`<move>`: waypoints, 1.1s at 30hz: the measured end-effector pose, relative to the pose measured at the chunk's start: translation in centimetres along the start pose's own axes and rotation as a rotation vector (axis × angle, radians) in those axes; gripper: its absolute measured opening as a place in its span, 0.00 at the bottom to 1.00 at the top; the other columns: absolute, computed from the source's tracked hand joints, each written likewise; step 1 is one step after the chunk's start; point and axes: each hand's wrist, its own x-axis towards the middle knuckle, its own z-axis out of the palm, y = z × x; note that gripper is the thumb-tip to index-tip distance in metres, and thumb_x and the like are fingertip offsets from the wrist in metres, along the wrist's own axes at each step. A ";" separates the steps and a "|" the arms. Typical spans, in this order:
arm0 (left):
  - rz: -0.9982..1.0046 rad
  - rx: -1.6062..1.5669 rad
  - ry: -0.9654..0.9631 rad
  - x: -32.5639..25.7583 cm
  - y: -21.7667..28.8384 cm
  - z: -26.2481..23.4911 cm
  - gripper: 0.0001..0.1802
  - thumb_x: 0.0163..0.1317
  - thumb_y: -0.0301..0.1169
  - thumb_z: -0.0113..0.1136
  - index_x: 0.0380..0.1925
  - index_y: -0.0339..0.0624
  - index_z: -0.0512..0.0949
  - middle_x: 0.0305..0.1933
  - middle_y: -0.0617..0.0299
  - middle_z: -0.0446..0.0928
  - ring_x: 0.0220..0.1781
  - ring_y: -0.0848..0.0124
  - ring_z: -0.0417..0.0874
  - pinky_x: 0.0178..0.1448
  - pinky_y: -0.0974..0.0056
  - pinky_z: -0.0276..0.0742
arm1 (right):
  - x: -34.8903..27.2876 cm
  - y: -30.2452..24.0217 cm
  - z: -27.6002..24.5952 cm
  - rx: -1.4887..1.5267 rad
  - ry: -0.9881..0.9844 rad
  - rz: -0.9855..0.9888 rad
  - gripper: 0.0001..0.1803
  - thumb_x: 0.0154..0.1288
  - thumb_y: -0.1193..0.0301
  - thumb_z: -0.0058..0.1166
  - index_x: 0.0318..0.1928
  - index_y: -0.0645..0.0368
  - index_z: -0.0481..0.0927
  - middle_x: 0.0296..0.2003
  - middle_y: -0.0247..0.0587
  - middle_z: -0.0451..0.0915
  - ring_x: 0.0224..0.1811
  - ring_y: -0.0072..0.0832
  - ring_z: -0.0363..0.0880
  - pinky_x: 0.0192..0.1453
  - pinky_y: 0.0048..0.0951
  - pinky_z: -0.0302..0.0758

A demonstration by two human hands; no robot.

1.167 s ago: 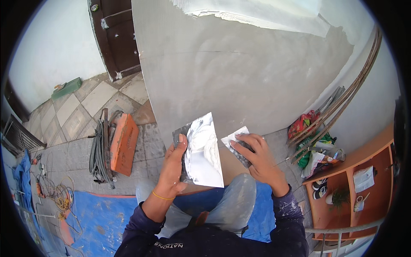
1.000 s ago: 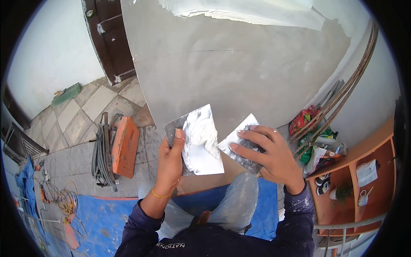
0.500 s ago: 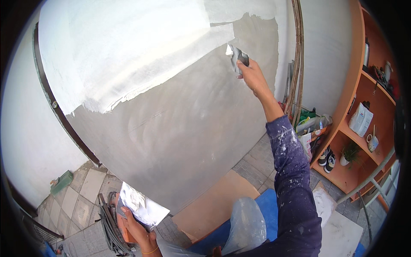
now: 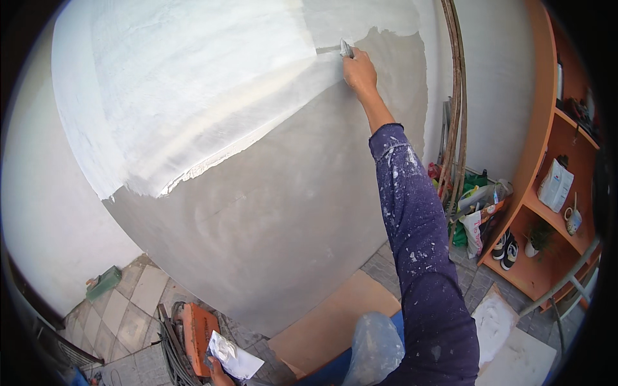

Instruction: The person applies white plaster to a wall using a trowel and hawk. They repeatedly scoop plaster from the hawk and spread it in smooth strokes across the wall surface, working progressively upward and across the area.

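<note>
My right hand point(image 4: 359, 69) is raised high against the wall and grips a small metal putty knife point(image 4: 346, 49), whose blade presses on the edge of the white plaster coat point(image 4: 193, 96). Below and right of that coat the wall is bare grey render point(image 4: 277, 212). My left hand point(image 4: 217, 372) is low at the bottom edge, holding a flat plaster board point(image 4: 235, 358) loaded with white putty. My right sleeve is dark blue, spotted with white.
An orange case point(image 4: 196, 328) and coiled cables lie on the tiled floor at lower left. Cardboard point(image 4: 335, 321) lies at the wall's foot. Long rods point(image 4: 454, 116) lean in the corner above bags point(image 4: 479, 212). An orange shelf unit point(image 4: 547, 193) holds shoes and small items.
My right hand left the board, rose to the wall's upper part and then shifted left along the white coat's edge. The view tilted upward and my left hand with the board dropped low.
</note>
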 end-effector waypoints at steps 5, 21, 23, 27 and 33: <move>0.012 -0.003 -0.058 0.9 0.8 3.1 0.27 0.74 0.44 0.47 0.66 0.41 0.66 0.63 0.57 0.72 0.64 0.62 0.73 0.65 0.57 0.73 | -8.1 -5.8 2.8 -0.008 0.034 -0.207 0.25 0.64 0.69 0.49 0.63 0.60 0.72 0.58 0.44 0.73 0.59 0.42 0.69 0.65 0.46 0.60; -0.416 -0.450 -0.603 -3.5 6.9 21.2 0.18 0.75 0.42 0.44 0.53 0.42 0.74 0.43 0.60 0.82 0.34 0.68 0.85 0.31 0.63 0.84 | -32.8 -5.0 -9.9 0.569 -0.854 -1.014 0.37 0.56 0.82 0.54 0.66 0.36 0.72 0.63 0.33 0.69 0.65 0.36 0.66 0.70 0.48 0.61; -0.319 -0.336 -0.546 -4.3 7.8 20.6 0.17 0.73 0.44 0.46 0.47 0.43 0.75 0.35 0.63 0.81 0.23 0.69 0.81 0.22 0.63 0.79 | -32.0 -3.0 -9.2 0.316 -0.849 -0.977 0.37 0.56 0.83 0.52 0.66 0.37 0.72 0.63 0.33 0.69 0.65 0.36 0.66 0.70 0.48 0.61; -0.089 -0.314 -0.494 -4.7 9.3 18.3 0.18 0.72 0.44 0.48 0.48 0.42 0.75 0.37 0.62 0.81 0.29 0.68 0.82 0.32 0.63 0.79 | -26.8 1.6 -6.3 -0.055 -0.778 -0.863 0.35 0.58 0.84 0.49 0.66 0.44 0.71 0.62 0.38 0.69 0.65 0.38 0.66 0.69 0.45 0.62; -0.078 -0.250 -0.464 -3.7 6.2 13.6 0.28 0.75 0.48 0.43 0.63 0.38 0.68 0.60 0.55 0.76 0.56 0.62 0.80 0.61 0.57 0.76 | -6.7 4.3 -3.2 0.275 -0.113 -0.060 0.25 0.68 0.74 0.42 0.65 0.59 0.70 0.61 0.54 0.73 0.61 0.47 0.73 0.64 0.37 0.69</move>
